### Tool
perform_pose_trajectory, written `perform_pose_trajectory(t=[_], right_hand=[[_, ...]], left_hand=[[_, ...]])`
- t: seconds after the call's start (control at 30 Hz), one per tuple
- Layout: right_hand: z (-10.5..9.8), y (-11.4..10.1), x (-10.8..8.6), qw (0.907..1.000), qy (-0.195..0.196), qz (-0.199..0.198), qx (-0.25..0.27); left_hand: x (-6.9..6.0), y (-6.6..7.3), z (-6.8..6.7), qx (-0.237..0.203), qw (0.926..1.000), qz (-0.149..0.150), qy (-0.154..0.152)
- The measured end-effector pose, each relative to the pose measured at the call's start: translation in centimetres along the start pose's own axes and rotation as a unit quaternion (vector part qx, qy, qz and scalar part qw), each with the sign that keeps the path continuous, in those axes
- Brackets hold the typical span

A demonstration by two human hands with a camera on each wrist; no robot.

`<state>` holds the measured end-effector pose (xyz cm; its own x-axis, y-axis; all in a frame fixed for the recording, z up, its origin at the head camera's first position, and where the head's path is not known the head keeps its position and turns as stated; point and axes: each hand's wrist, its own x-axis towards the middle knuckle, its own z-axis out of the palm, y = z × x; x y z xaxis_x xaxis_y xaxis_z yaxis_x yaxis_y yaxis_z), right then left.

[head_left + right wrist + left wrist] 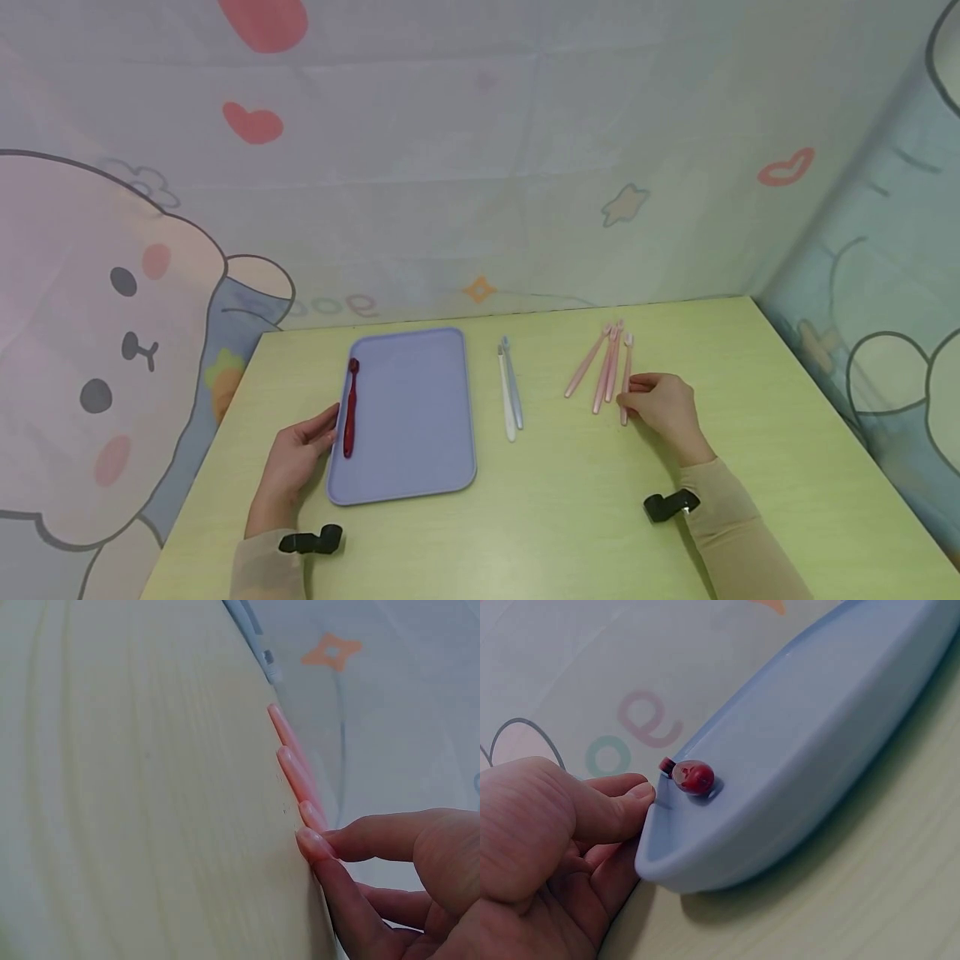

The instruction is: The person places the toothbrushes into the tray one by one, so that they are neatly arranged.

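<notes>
A dark red toothbrush (350, 408) lies along the left side of the blue tray (412, 417); its handle end (694, 778) shows in the left wrist view. The left hand (292, 463) holds the tray's left edge, thumb at the rim (651, 840). Several pink toothbrushes (587, 363) lie loosely fanned on the right part of the table. The right hand (670, 417) pinches the lower handle of the rightmost pink toothbrush (627, 360) between thumb and finger; in the right wrist view its rounded end (311, 844) sticks out from the fingertips.
A white toothbrush (506, 400) and a light blue toothbrush (514, 386) lie side by side between the tray and the pink ones. Behind the table (555, 517) hangs a printed cloth (420, 208), with another at the right.
</notes>
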<state>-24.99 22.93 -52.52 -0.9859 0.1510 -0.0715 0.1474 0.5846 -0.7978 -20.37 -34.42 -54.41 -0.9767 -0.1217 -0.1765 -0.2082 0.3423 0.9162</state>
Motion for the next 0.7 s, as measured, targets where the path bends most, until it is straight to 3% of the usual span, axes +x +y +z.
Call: perform_pose_trajectory(t=[0.7], right_hand=[[-0.09,-0.08,-0.06,0.9999,-0.010,0.006,-0.002]], left_hand=[[-0.17,0.10,-0.07,0.002,1.0000,0.008,0.002]])
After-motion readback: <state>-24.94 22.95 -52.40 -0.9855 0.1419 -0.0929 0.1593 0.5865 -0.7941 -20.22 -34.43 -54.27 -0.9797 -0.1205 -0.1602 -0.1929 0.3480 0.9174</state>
